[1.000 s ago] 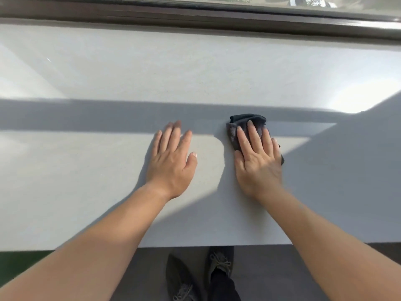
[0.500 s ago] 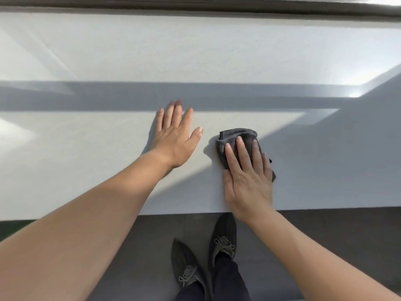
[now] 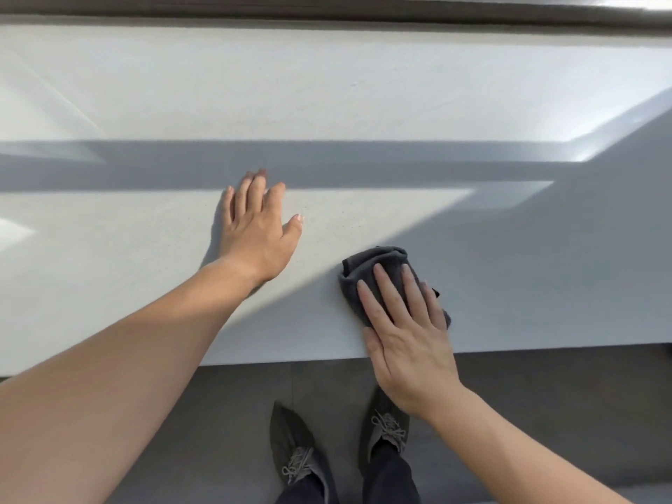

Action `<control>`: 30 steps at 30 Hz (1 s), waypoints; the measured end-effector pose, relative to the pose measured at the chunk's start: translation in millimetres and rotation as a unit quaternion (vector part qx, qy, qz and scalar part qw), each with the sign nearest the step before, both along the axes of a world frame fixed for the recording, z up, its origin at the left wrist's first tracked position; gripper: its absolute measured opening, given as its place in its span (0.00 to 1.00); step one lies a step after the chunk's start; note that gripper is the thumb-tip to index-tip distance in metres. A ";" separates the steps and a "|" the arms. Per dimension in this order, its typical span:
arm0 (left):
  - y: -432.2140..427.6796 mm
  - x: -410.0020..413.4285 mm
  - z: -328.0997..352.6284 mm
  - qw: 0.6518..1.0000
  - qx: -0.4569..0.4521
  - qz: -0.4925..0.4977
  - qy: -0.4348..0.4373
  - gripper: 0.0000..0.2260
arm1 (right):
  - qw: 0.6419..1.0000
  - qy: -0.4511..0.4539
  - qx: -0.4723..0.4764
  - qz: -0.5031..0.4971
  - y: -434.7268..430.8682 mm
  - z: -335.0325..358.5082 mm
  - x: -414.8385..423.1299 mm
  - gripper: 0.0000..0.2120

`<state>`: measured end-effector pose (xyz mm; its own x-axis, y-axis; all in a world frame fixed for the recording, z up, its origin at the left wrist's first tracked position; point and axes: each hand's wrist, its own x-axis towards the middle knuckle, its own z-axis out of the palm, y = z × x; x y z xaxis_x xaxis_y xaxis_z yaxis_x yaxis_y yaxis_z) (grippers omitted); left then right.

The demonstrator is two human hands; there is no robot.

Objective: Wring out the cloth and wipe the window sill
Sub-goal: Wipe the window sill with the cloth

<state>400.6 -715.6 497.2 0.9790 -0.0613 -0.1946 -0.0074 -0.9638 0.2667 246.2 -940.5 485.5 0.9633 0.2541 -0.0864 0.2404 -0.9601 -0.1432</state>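
A dark grey cloth, folded into a small wad, lies on the wide white window sill close to its front edge. My right hand presses flat on the cloth with straight fingers, the heel of the palm past the sill's edge. My left hand rests flat on the bare sill to the left of the cloth, fingers spread slightly and pointing away from me.
A dark window frame runs along the back of the sill. Broad shadows cross the sill's middle and right side. Below the front edge lie a grey floor and my two dark shoes.
My right hand has dragged the cloth back from the sill's middle toward the front edge. My left hand has stayed flat on the sill.
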 end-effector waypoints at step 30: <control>-54.8 117.0 -12.1 0.990 -0.013 0.086 -0.111 0.19 | 0.998 0.011 0.030 -0.046 -65.4 -7.1 277.0 0.27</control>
<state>517.6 -770.4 485.1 0.9938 0.1085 0.0254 0.0958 -0.9486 0.3016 523.3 -1006.0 478.4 0.9806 0.1709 -0.0957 0.1485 -0.9673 -0.2055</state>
